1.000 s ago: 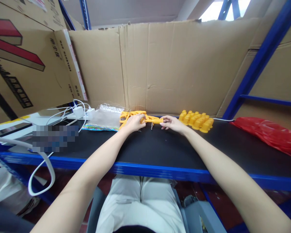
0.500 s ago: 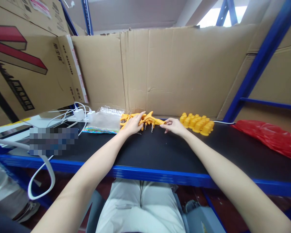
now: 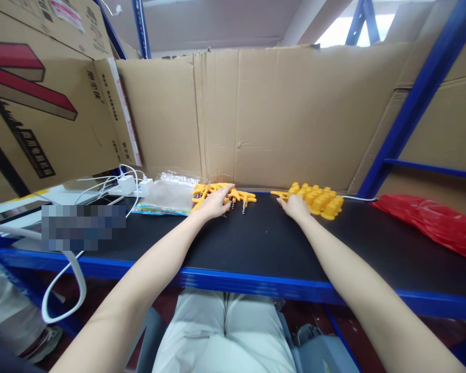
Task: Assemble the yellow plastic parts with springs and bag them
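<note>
Head view: cardboard [image 3: 295, 119] stands behind the black worktop [image 3: 248, 246].

In front of you, the black worktop [image 3: 252, 243] with its blue edge [image 3: 256, 284] carries, left to right, clear plastic packaging [image 3: 169, 191], 1 cluster of orange pieces [image 3: 247, 198] with metal spirals, 1 group of yellow knobbed pieces [image 3: 323, 199], and crumpled red plastic [image 3: 425, 220].

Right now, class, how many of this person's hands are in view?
2: the left hand on the orange pieces with metal spirals, the right hand holding an orange piece by the yellow pieces.
</note>
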`<act>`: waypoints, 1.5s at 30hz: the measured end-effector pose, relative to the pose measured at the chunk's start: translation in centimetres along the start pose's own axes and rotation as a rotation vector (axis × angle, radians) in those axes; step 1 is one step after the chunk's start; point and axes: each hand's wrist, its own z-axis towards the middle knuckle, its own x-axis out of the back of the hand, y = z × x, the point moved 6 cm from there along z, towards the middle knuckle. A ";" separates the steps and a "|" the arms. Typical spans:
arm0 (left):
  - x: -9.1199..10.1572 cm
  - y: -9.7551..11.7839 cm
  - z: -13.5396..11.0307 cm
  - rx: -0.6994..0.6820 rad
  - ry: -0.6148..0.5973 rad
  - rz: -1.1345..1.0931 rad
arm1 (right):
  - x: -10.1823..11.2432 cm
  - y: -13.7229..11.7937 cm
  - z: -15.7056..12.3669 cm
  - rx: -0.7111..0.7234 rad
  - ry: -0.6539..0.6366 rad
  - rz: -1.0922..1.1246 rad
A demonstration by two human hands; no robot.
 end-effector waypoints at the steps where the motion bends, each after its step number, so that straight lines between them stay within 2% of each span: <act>1: 0.0 0.0 0.0 -0.001 0.000 -0.006 | 0.1 0.0 -0.2 -0.018 0.008 -0.029; 10: -0.3 -0.1 0.1 -0.005 -0.016 -0.010 | 0.6 0.8 0.0 -0.034 0.069 -0.194; 12: -0.3 -0.1 0.1 -0.003 -0.019 -0.010 | 0.9 0.3 -0.3 0.020 0.111 -0.228; 16: -0.3 0.0 0.1 -0.002 -0.025 -0.005 | 1.2 -2.1 -1.3 0.249 0.188 -0.386; 18: -0.3 0.0 0.1 0.001 -0.025 0.000 | 0.6 -2.6 -1.4 0.280 0.109 -0.477; 22: -0.2 0.1 0.1 0.002 -0.030 0.004 | -1.0 -1.7 -1.0 0.164 -0.127 -0.535; 26: -0.2 0.3 0.1 0.001 -0.036 0.007 | -1.3 -0.7 -0.4 0.072 -0.188 -0.498; 30: -0.3 0.1 0.2 -0.019 -0.029 0.041 | -1.5 -0.2 -0.2 0.038 -0.199 -0.466; 35: -0.4 0.1 0.3 -0.036 -0.029 0.135 | -1.0 -0.5 -0.3 0.076 -0.121 -0.435; 41: -0.4 -0.3 0.1 0.040 -0.071 0.221 | 2.2 0.4 -0.2 0.068 0.222 -0.414; 45: -1.1 -0.9 -0.1 0.092 -0.129 0.208 | 2.7 1.7 0.5 0.025 0.193 -0.421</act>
